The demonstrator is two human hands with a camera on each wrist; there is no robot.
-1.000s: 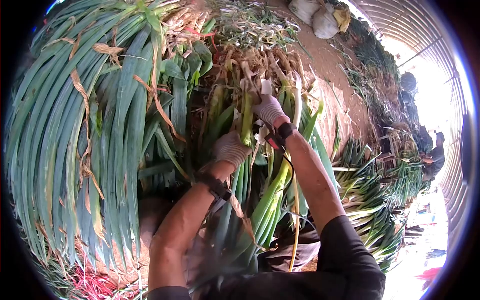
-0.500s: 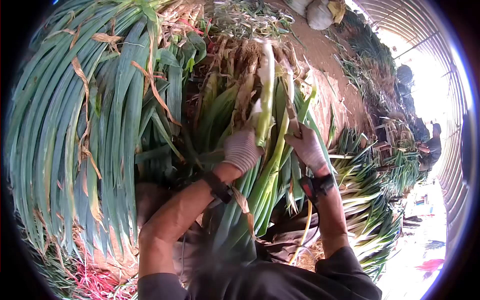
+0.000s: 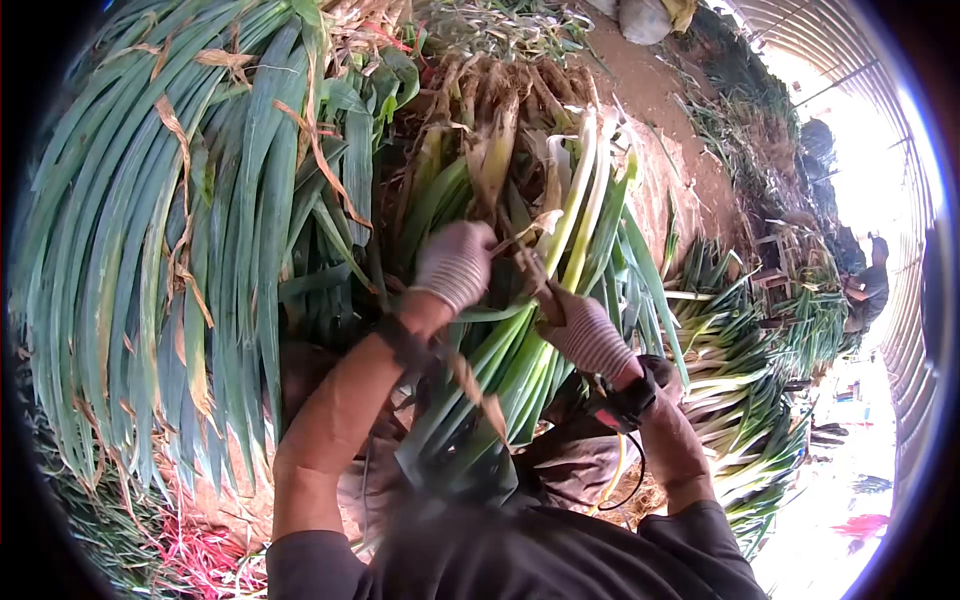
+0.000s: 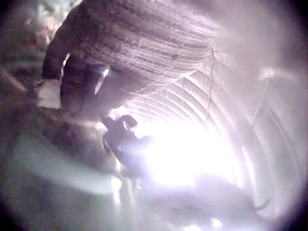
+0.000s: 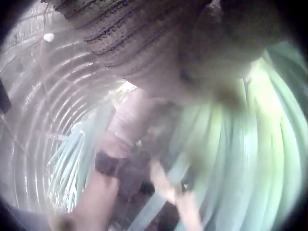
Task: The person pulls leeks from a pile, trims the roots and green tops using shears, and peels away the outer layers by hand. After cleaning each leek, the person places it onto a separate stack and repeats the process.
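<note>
In the head view my gloved left hand [image 3: 455, 265] has curled fingers that pinch a thin, pale-brown strip of leaf [image 3: 538, 222]. To its right, my gloved right hand [image 3: 583, 330] grips a short brownish tool [image 3: 532, 268], blurred, its tip pointing up and left. White leek stalks [image 3: 575, 185] with green leaves [image 3: 510, 370] lie just beyond and below the hands. Unpeeled leeks [image 3: 495, 150] with brown roots lie above. The left wrist view shows the striped glove [image 4: 139, 38]; its fingertips are hard to make out. Leaves [image 5: 240, 144] hang beside the right glove [image 5: 144, 43].
A large heap of long green leeks [image 3: 200, 220] fills the left side. More leeks [image 3: 740, 400] are laid in a row at the right. Red strings [image 3: 205, 550] lie at the lower left, pale sacks [image 3: 643, 20] stand at the top, and another person [image 3: 872, 290] is far right.
The white stalk held up by my left hand now lies with others at the right. My left hand has moved left and up; my right hand with the tool has moved down and slightly left.
</note>
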